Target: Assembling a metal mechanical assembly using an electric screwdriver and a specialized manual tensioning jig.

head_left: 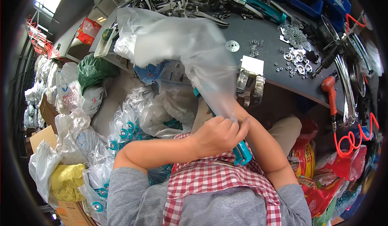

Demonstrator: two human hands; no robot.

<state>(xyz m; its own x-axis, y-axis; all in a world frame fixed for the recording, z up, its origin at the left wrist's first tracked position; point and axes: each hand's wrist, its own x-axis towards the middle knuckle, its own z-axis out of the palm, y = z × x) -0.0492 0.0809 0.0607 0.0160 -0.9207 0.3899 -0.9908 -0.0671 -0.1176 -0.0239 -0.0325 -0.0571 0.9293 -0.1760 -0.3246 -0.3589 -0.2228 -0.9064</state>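
A long, translucent plastic bag (202, 44), partly smeared by motion, stretches from above my lap up over the table edge. My left hand (216, 134) is closed, its fingers pinched on the narrow lower end of the bag. Just behind it is my right hand (239, 112), whose fingers are hidden by the bag and the left hand. A teal, trough-shaped tool body (242, 153) lies slanted under my hands, against the red checked apron (210, 175); its middle is covered.
Metal levers (178, 2) and another teal tool body (262, 6) pile up on the dark bench (194, 30). Washers (299, 60) and springs lie right, near an orange power driver (330, 90) on a coiled red hose. Bagged teal parts (127, 131) crowd my left; red sacks (323, 189) stand right.
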